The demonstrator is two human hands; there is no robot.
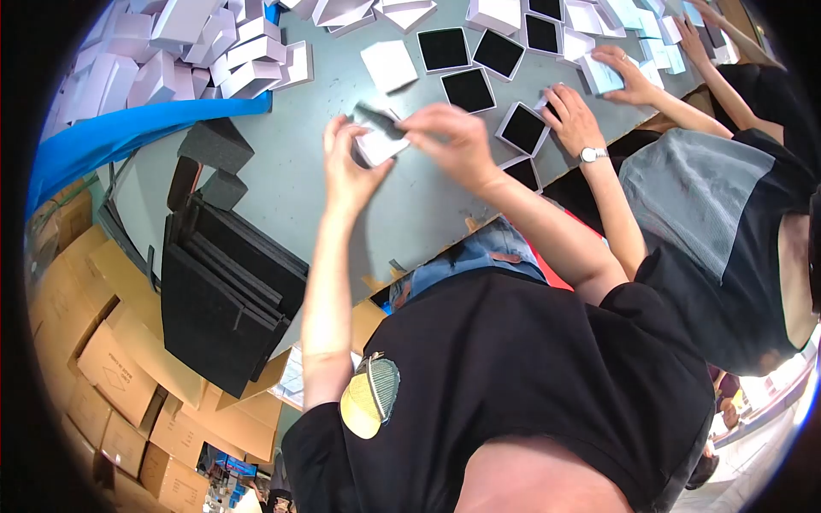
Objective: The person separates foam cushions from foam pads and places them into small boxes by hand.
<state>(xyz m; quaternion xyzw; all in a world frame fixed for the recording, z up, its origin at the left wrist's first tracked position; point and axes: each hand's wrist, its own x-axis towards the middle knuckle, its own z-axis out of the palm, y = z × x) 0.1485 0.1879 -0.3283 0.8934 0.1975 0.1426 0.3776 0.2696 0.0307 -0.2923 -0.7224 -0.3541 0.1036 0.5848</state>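
My left hand (pixel 345 171) is wrapped around the side of a small white open box (pixel 381 149) over the table. Between the fingers of my right hand (pixel 455 144), blurred by motion, is the edge of a dark foam pad (pixel 376 118). The pad is tilted over the box opening; how far it reaches inside, I cannot tell. Beyond my hands lies a plain white box piece (pixel 389 66). To its right sit several white boxes with black inside, one of them a box (pixel 469 90) just above my right hand.
White boxes (pixel 184 51) are heaped behind a blue strip (pixel 154 117). Black foam sheets (pixel 231 291) stand at the table's left, by cartons (pixel 120 368). At right, a co-worker's watched hand (pixel 575 124) touches a black-lined box; another hand (pixel 629 81) rests on a light-blue box.
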